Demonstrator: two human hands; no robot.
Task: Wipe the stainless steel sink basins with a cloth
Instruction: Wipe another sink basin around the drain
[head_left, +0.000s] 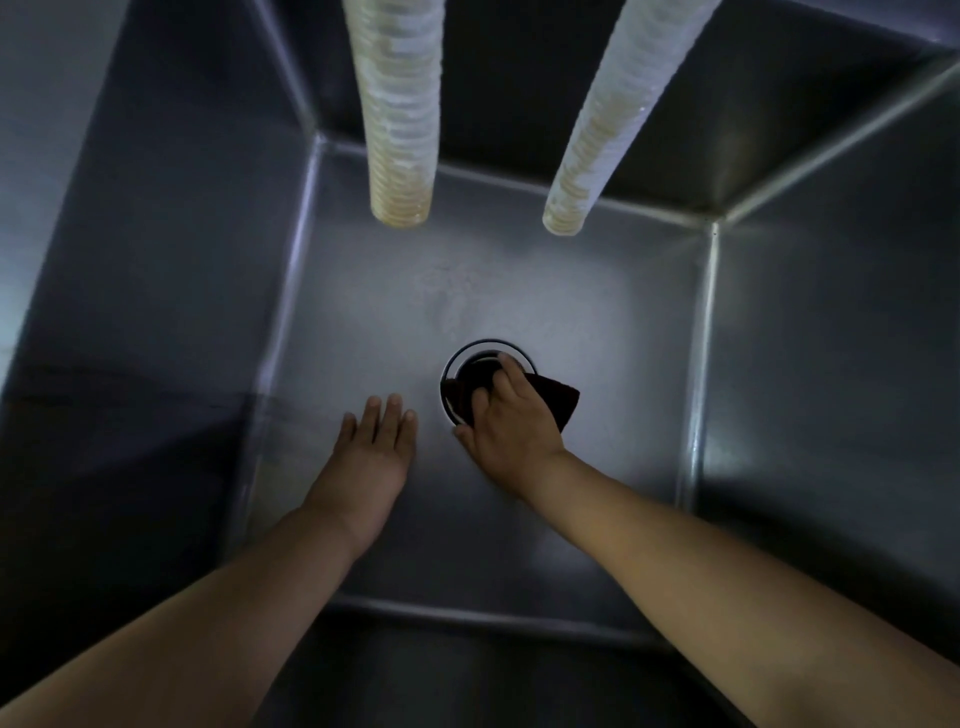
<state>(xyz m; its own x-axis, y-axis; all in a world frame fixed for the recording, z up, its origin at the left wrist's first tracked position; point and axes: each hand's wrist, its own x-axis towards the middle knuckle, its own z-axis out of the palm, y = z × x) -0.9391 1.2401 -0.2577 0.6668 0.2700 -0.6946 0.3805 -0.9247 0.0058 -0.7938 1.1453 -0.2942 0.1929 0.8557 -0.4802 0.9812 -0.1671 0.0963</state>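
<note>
Stainless steel surrounds both of your bare forearms as you reach down into a deep, square sink basin (545, 291), seen from directly above. Your right hand (506, 418) is curled around a dark cloth (558, 400), fingers bent and gripping it, and presses it against the round drain opening (475, 364) near the middle of the basin floor. Part of the cloth sticks out to the right of your knuckles, and more of it lies bunched beneath your fingers over the drain's dark hole. Your right wrist bends slightly inward, and the forearm runs in from the lower right corner.

Your left hand (376, 444) lies open, palm down, fingers straight and close together, flat against the basin floor just left of the drain. It holds nothing. It sits near your right hand but apart from it. The left forearm stretches in from the lower left corner.

Two pale, ribbed hoses (400, 114) hang down from the top edge, their open ends above the far part of the basin floor, well apart from both hands.
</note>
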